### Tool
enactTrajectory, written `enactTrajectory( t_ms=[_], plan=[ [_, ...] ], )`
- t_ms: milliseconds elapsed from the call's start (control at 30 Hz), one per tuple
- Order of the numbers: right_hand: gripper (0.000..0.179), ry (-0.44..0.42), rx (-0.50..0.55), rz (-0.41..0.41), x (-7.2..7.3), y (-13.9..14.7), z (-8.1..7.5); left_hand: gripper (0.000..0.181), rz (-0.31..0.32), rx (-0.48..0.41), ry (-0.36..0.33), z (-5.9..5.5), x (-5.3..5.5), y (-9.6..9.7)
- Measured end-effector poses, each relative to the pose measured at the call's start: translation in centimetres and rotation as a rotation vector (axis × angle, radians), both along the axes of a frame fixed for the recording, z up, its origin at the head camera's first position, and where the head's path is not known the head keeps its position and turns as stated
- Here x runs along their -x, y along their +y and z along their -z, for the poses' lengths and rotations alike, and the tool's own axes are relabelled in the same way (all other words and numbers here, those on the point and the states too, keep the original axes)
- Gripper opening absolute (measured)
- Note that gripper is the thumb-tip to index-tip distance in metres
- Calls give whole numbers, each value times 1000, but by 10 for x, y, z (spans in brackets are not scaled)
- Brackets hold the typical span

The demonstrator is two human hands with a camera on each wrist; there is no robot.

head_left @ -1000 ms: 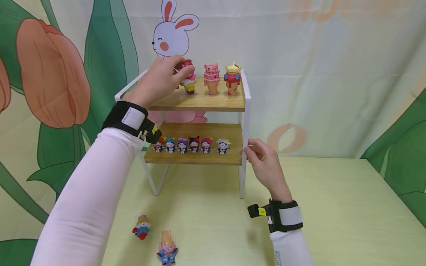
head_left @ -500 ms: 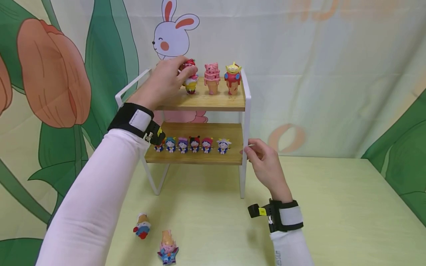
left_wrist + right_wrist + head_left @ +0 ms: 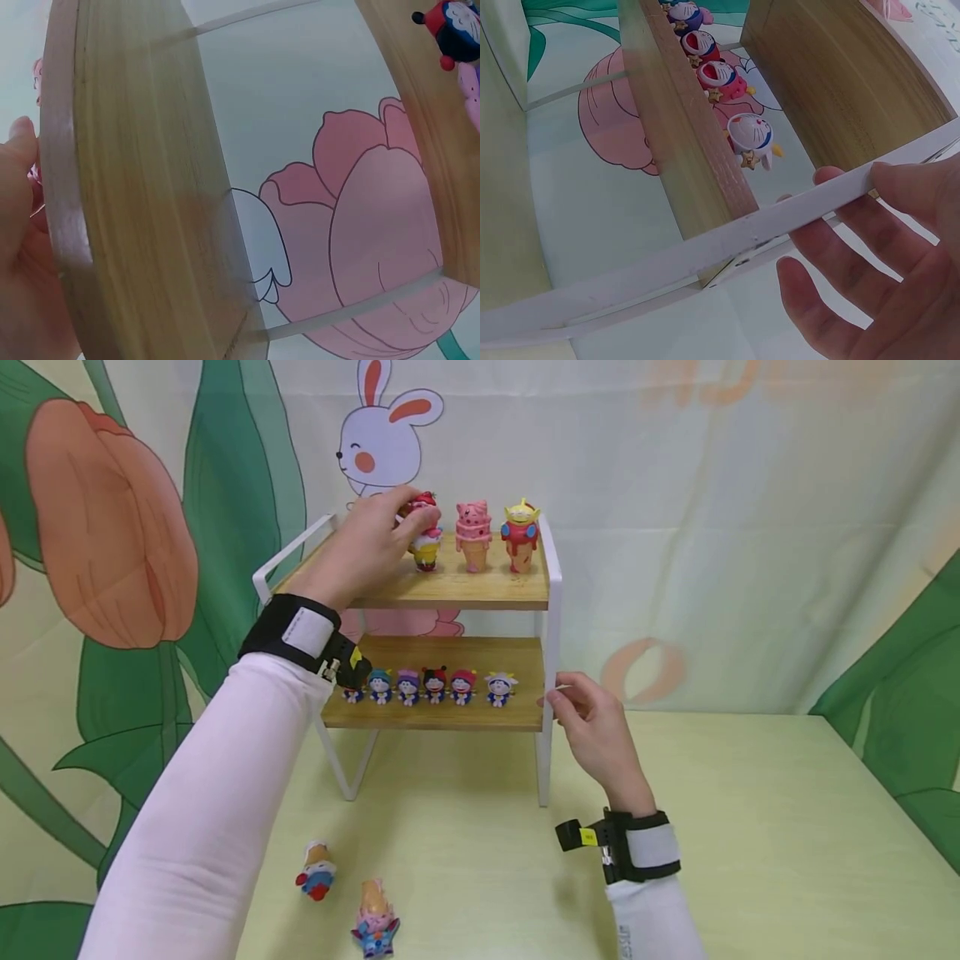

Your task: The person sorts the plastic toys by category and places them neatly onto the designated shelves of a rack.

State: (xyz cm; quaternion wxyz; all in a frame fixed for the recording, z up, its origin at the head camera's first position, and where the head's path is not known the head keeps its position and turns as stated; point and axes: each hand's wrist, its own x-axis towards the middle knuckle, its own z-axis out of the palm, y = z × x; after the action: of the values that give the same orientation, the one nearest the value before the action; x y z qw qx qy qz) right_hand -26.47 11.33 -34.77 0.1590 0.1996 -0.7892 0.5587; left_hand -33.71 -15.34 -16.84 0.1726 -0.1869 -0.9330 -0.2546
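Observation:
In the head view, my left hand [image 3: 363, 543] holds an ice-cream-cone figurine [image 3: 426, 552] with a red top and yellow cone, upright at the top shelf [image 3: 450, 589]. The fingers partly cover it. To its right stand a pink ice-cream figurine [image 3: 473, 537] and one with a yellow three-eyed head [image 3: 521, 535]. My right hand [image 3: 596, 735] grips the white frame [image 3: 548, 752] of the rack at its right side, thumb and fingers around the bar. In the right wrist view, the thumb [image 3: 907, 184] presses the white bar [image 3: 795, 214].
A row of small blue-and-white figurines [image 3: 434, 687] in coloured hats stands on the lower shelf [image 3: 450, 718]. Two more cone figurines lie on the table [image 3: 450, 860]: a blue-and-red one [image 3: 318, 872] and a pink-and-blue one [image 3: 376, 920]. A printed curtain [image 3: 712, 527] hangs behind.
My left hand and the figurine in it have shifted slightly right relative to the shelf. My right hand keeps its hold on the frame. The head view has moved a little.

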Motion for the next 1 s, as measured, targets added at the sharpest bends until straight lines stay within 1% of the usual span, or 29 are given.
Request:
enactTrajectory(
  t_ms=[133, 200, 367, 433, 567, 633, 733, 833, 1000],
  plan=[
    [20, 4, -7, -5, -13, -4, -13, 54, -3, -8, -14, -1, -2, -2],
    [21, 2, -2, -6, -7, -3, -7, 58, -7, -3, -23, -2, -3, -4],
    [24, 5, 1, -15, 13, 0, 13, 63, -31, -1, -45, -4, -7, -9],
    [24, 13, -3, -18, 14, 1, 14, 63, -39, -9, -46, -6, -7, -9],
    [23, 29, -12, -14, 14, 2, 14, 62, -27, -33, -5, -8, -10, -11],
    [22, 43, -20, -16, 15, 3, 14, 61, -17, -46, 28, -10, -13, -14],
    [21, 54, -25, -18, 16, 4, 13, 60, -21, -46, 72, -9, -19, -21],
    [19, 50, -24, -15, 16, 5, 13, 58, -19, -44, 99, -6, -26, -30],
    [20, 25, -16, -8, 14, 7, 16, 54, -14, -51, 136, 4, -40, -51]
  ],
)
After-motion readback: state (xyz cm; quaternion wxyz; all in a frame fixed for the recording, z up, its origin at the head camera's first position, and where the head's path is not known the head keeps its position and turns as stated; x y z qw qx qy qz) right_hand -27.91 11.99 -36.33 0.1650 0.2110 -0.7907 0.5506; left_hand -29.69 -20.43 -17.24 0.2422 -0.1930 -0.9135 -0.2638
